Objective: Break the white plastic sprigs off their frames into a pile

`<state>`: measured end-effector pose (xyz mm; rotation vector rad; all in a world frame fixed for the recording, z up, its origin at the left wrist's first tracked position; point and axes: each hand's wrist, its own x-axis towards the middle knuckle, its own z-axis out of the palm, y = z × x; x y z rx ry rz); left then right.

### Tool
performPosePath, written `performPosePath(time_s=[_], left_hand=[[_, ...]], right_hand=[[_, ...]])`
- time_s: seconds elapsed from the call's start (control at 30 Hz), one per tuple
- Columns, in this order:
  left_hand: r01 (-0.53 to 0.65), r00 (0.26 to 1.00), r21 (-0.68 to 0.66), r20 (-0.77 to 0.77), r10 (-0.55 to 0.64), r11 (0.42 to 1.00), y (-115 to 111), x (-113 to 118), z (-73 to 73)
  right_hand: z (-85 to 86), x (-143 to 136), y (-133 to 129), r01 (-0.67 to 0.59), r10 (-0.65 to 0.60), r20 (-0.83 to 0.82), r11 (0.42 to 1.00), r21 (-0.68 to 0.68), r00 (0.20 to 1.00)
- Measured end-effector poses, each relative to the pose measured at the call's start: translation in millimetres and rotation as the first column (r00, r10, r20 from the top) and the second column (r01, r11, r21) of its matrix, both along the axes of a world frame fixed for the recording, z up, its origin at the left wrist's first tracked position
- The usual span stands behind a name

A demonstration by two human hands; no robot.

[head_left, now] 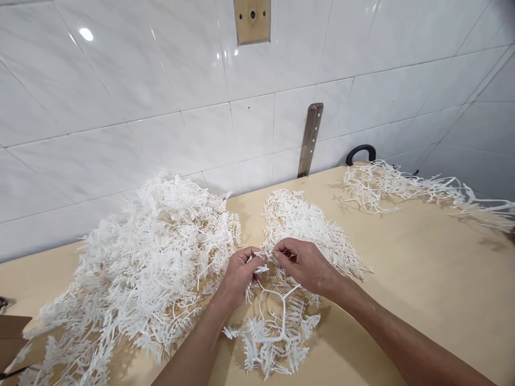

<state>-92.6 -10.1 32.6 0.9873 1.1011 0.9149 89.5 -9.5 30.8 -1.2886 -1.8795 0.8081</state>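
White plastic branched sprigs, like artificial foliage, surround both hands. My left hand (244,271) is closed on one white branched sprig (273,316), whose forked stems and frilly tips hang below it over the table. Close by on its right, my right hand (303,262) pinches at the small frilly end near the left fingertips; exactly what lies between its fingers is too small to make out. A big tangled heap of frilly white sprigs (156,257) lies to the left. Just beyond my hands is a smaller pile of short white pieces (306,225).
Bare white stems (398,185) lie at the table's far right, beside a black curved handle (361,153). A metal strip (310,140) stands against the tiled wall (153,139). At the left edge sits a brown box-like object (12,338). The table (422,268) is pale wood-coloured.
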Motion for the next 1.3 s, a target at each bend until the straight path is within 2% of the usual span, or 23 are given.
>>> performPosePath(time_s=[0.1, 0.33, 0.5, 0.73, 0.97, 1.07, 1.13, 1.23, 1.3], left_hand=[[-0.025, 1.000, 0.018, -0.007, 0.025, 1.000, 0, 0, -2.7], [-0.095, 0.995, 0.028, 0.018, 0.095, 0.995, -4, 5, 0.5], [-0.134, 0.991, 0.044, 0.002, 0.134, 0.990, -4, 7, 1.4], [-0.103, 0.993, 0.126, -0.049, 0.110, 0.987, -2, 5, -7.3], [-0.087, 0.990, 0.170, -0.093, 0.104, 0.982, -2, 5, -9.5], [-0.113, 0.980, 0.206, -0.141, 0.143, 0.972, -4, 8, -8.4], [-0.134, 0.970, 0.243, -0.168, 0.177, 0.961, -6, 8, -8.3], [-0.191, 0.971, 0.252, -0.095, 0.220, 0.949, -6, 8, -9.4], [-0.163, 0.976, 0.255, -0.098, 0.193, 0.953, -5, 7, -10.0]], right_hand=[[-1.4, -1, 1, 0.020, -0.020, 0.013, 1.000, 0.014, 1.000], [-1.3, -2, -1, 0.015, -0.033, 0.101, 0.985, 0.172, 0.994], [-2.9, -5, -3, 0.011, -0.029, 0.066, 0.965, 0.262, 0.997], [-4.0, -8, -3, 0.026, -0.039, 0.032, 0.939, 0.343, 0.999], [-4.6, -9, -2, 0.029, -0.079, 0.107, 0.914, 0.405, 0.991], [-5.7, -10, -3, 0.080, -0.129, 0.109, 0.926, 0.370, 0.986], [-4.9, -8, -2, 0.171, -0.202, 0.073, 0.937, 0.304, 0.977], [-2.4, 2, 4, 0.346, -0.356, -0.002, 0.908, 0.237, 0.934], [-1.0, 10, 9, 0.369, -0.368, -0.052, 0.894, 0.253, 0.928]])
